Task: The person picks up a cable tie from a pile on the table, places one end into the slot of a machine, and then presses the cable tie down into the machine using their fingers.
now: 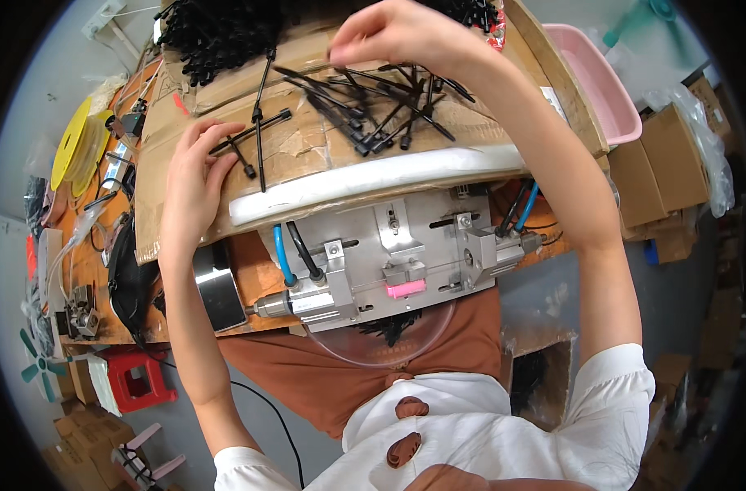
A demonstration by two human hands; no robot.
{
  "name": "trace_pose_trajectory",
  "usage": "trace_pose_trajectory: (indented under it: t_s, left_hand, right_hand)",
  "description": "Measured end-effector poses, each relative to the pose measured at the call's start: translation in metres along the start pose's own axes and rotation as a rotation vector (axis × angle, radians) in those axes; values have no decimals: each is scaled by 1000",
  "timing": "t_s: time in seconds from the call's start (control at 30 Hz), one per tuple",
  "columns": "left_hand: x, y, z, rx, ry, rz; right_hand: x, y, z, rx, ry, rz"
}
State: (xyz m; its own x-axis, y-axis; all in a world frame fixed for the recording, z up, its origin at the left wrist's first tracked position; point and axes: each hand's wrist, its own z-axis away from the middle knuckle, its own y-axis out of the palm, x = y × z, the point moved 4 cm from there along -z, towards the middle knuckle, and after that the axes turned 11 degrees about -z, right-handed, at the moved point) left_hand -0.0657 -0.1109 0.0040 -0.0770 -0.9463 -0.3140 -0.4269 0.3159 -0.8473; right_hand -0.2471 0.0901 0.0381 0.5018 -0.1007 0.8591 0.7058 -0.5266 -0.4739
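**Sorting black ties on the cardboard**

Picking a single tie from a tangle: the right hand (389, 37) reaches to the far side of the cardboard (307, 151), its fingers pinched together on the end of one black tie in the loose heap (381, 106) that lies just beneath it. The left hand (194, 168) rests flat at the near left, fingers spread and unclenched, fingertips touching a few ties (254, 139) laid apart from the heap. A larger pile (217, 33) of the same ties sits at the far left edge. Near the body, below a white foam strip (373, 176), stands a metal fixture (397, 254) with blue and black hoses and a pink part at its middle.

Judged from this view, the pick goes best if the tie is drawn out along its length, since crossed neighbours are likely to snag and drag. The flat left hand should keep the separated ties pinned, so the lift does not scatter them.
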Motion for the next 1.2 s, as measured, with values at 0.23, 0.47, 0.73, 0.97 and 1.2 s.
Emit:
trace_pose_trajectory:
  t_s: [0.23, 0.47, 0.73, 0.97, 1.2]
  left_hand:
    - [-35, 24, -16, -7, 72, 38]
    - [-52, 26, -19, -11, 53, -15]
    - [-54, 31, -18, -35, 66, -69]
    - [-45, 19, -4, -78, 4, -43]
    - [-55, 5, 6, -181, -25, -82]
  right_hand:
    - [-4, -55, 20, -478, -299, -844]
    - [21, -76, 160, -562, 93, 642]
    - [-25, -48, 175, -329, 326, 825]
    - [-4, -88, 190, -652, 319, 781]
    - [-71, -208, 217, -841, 148, 401]
